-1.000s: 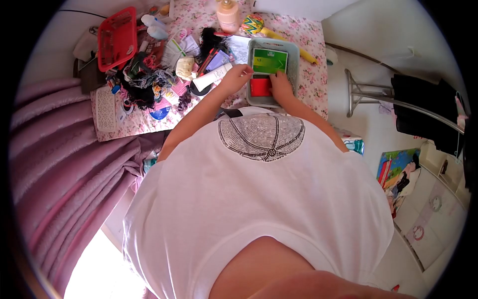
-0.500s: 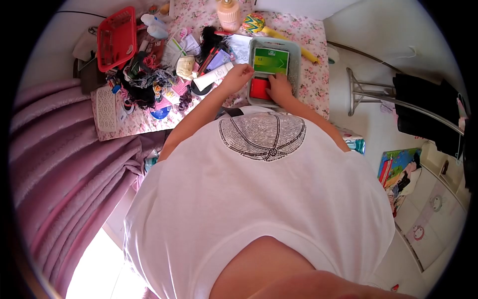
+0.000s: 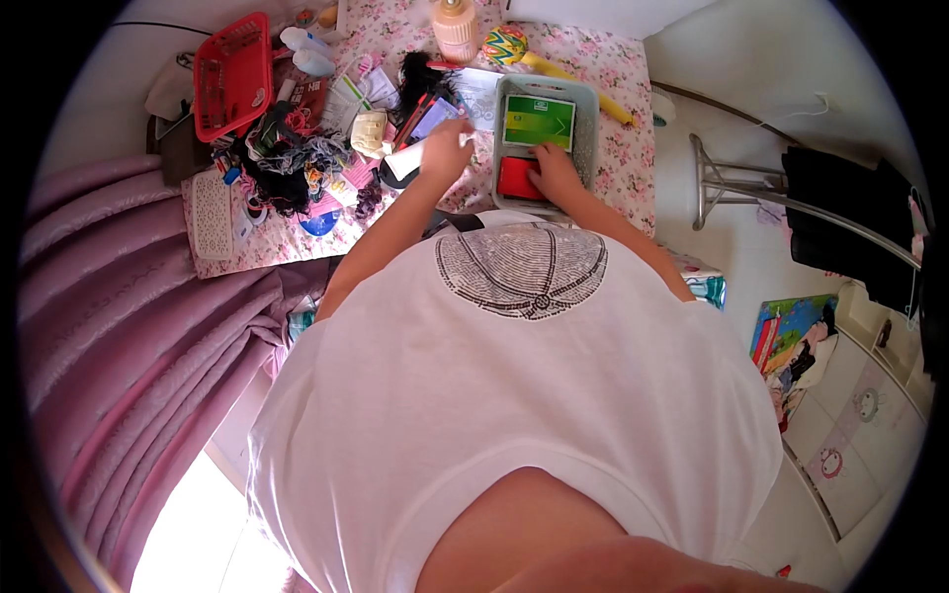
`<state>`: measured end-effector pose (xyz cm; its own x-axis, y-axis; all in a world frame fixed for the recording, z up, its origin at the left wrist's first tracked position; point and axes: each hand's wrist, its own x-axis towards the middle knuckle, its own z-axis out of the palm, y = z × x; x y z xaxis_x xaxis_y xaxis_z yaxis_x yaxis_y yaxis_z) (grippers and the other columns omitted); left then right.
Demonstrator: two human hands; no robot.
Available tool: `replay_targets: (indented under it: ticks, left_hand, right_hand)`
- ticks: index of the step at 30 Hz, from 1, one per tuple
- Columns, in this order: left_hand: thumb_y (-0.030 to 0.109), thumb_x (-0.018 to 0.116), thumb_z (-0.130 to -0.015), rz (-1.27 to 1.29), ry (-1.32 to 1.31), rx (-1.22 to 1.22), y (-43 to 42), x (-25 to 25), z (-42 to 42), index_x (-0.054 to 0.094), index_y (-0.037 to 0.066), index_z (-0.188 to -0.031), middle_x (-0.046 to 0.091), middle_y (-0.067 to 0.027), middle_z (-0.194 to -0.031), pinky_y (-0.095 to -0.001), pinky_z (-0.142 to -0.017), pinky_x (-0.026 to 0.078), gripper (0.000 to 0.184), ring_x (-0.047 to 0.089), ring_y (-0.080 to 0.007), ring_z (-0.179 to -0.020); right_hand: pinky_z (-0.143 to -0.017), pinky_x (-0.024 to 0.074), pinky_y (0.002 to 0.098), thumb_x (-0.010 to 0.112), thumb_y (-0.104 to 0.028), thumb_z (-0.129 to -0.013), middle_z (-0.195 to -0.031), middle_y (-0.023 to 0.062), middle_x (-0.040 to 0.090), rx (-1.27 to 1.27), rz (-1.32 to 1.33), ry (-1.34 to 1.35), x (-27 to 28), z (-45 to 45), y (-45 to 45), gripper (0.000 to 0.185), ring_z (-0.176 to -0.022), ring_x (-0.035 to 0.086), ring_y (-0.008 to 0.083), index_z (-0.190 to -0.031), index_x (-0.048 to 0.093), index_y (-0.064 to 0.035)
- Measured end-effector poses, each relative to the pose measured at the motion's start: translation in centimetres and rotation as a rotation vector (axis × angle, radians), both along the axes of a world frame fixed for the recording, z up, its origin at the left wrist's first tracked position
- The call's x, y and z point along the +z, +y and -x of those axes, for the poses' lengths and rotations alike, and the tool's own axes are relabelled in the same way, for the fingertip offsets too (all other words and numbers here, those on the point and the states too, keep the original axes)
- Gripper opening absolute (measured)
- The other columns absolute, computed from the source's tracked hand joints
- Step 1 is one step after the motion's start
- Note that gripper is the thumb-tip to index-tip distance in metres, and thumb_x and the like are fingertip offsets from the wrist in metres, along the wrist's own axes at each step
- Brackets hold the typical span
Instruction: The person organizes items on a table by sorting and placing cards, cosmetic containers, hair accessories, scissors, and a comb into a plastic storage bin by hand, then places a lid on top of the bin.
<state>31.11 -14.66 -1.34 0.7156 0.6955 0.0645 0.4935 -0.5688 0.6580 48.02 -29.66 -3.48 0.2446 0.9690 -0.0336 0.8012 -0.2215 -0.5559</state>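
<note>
Flat green box (image 3: 539,121) and red box (image 3: 515,178) already in grey plastic basket (image 3: 585,127); white tube (image 3: 404,161), tangled dark pile (image 3: 275,176) lie outside. Right hand (image 3: 557,172) at red box, left hand (image 3: 448,151) by tube; can't tell either grip.

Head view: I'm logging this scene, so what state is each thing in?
Bin, open-topped, holding both boxes
Green box, flat
Red box, right hand at its edge
Tube, lying down, partly hidden by left hand
Pump bottle, upright
Strands, tangled
Curtain, hanging in folds
Black cloth, hanging
</note>
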Motion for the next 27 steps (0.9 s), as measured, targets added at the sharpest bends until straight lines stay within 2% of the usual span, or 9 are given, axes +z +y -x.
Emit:
replay_targets:
  ticks: [3,4,7,12,15,21,22,25,27]
  left_hand:
    - [0.014,0.057,-0.067,-0.197,0.492,0.105,0.0,0.2,1.4,0.047,0.007,-0.101,0.053,-0.0091,-0.096,-0.0389,-0.082,0.038,0.036,0.049,-0.027,-0.096]
    - [0.015,0.057,-0.066,-0.218,0.579,0.041,0.3,-0.8,2.0,0.042,0.009,-0.107,0.049,-0.0089,-0.104,-0.0406,-0.084,0.036,0.044,0.046,-0.0269,-0.101]
    - [0.016,0.059,-0.065,-0.276,0.655,0.034,1.2,-2.6,2.6,0.044,0.01,-0.106,0.047,-0.0089,-0.107,-0.0394,-0.084,0.036,0.043,0.044,-0.0257,-0.103]
    - [0.015,0.06,-0.062,-0.153,0.45,0.216,0.6,-0.4,2.5,0.043,0.006,-0.105,0.049,-0.0141,-0.098,-0.0421,-0.081,0.039,0.048,0.046,-0.0296,-0.095]
    - [0.015,0.062,-0.061,-0.113,0.085,0.279,0.9,1.4,1.7,0.041,0.003,-0.103,0.048,-0.0171,-0.098,-0.0441,-0.077,0.04,0.048,0.046,-0.0326,-0.094]
    - [0.02,0.072,-0.064,0.685,-0.352,0.284,-2.9,6.1,-4.5,0.029,-0.004,-0.108,0.049,-0.0133,-0.093,-0.0276,-0.067,0.045,0.066,0.05,-0.0166,-0.082]
    - [0.019,0.07,-0.066,0.667,-0.391,0.252,-3.4,6.0,-5.2,0.027,-0.004,-0.109,0.049,-0.0135,-0.094,-0.0274,-0.067,0.045,0.066,0.051,-0.0174,-0.083]
    - [0.018,0.07,-0.067,0.777,-0.455,0.243,-3.5,7.1,-6.4,0.027,-0.005,-0.109,0.048,-0.0134,-0.095,-0.0275,-0.067,0.045,0.064,0.051,-0.0176,-0.084]
    - [0.022,0.065,-0.072,0.716,-0.454,0.234,-3.2,5.4,-6.6,0.03,-0.005,-0.109,0.047,-0.0134,-0.098,-0.028,-0.072,0.043,0.058,0.05,-0.0185,-0.084]
  right_hand:
    - [-0.075,0.0421,0.0367,0.057,-0.01,-0.067,-0.09,0.0143,0.05,-0.103,-0.013,0.123,0.8,-0.3,0.0,0.024,-0.088,0.049,0.0305,-0.089,0.053,-0.0032]
    - [-0.075,0.0419,0.0366,0.057,-0.01,-0.068,-0.09,0.0145,0.05,-0.132,0.0,0.166,1.1,-0.5,-0.1,0.023,-0.088,0.05,0.0303,-0.09,0.053,-0.0026]
    - [-0.073,0.0427,0.0355,0.056,-0.009,-0.069,-0.09,0.0144,0.05,-0.182,-0.075,0.153,1.2,-1.3,0.0,0.021,-0.085,0.052,0.0287,-0.089,0.053,-0.0018]
    - [-0.067,0.0446,0.0314,0.053,-0.006,-0.072,-0.088,0.013,0.051,-0.301,-0.159,0.359,2.7,-2.0,0.6,0.018,-0.076,0.054,0.0245,-0.089,0.052,-0.0015]
    - [-0.066,0.0446,0.0285,0.054,-0.007,-0.073,-0.089,0.0112,0.052,-0.318,-0.166,0.409,3.7,-2.0,1.1,0.018,-0.075,0.055,0.0203,-0.09,0.052,-0.0012]
    - [-0.066,0.0434,0.0251,0.059,-0.013,-0.074,-0.092,0.0073,0.052,-0.061,-0.037,0.914,7.3,0.6,3.3,0.035,-0.075,0.052,0.0131,-0.104,0.044,-0.0013]
    - [-0.066,0.0433,0.0249,0.06,-0.014,-0.074,-0.092,0.0069,0.052,-0.034,-0.03,0.99,7.7,0.9,3.5,0.039,-0.076,0.051,0.0125,-0.107,0.043,-0.0013]
    - [-0.069,0.0437,0.0261,0.062,-0.015,-0.073,-0.096,0.0091,0.052,-0.024,-0.067,0.857,7.6,0.5,3.7,0.048,-0.079,0.053,0.015,-0.112,0.038,-0.0015]
    - [-0.07,0.0441,0.0269,0.063,-0.015,-0.072,-0.098,0.0105,0.053,-0.137,-0.055,0.949,7.1,-0.1,3.2,0.05,-0.082,0.053,0.0158,-0.113,0.039,-0.0007]
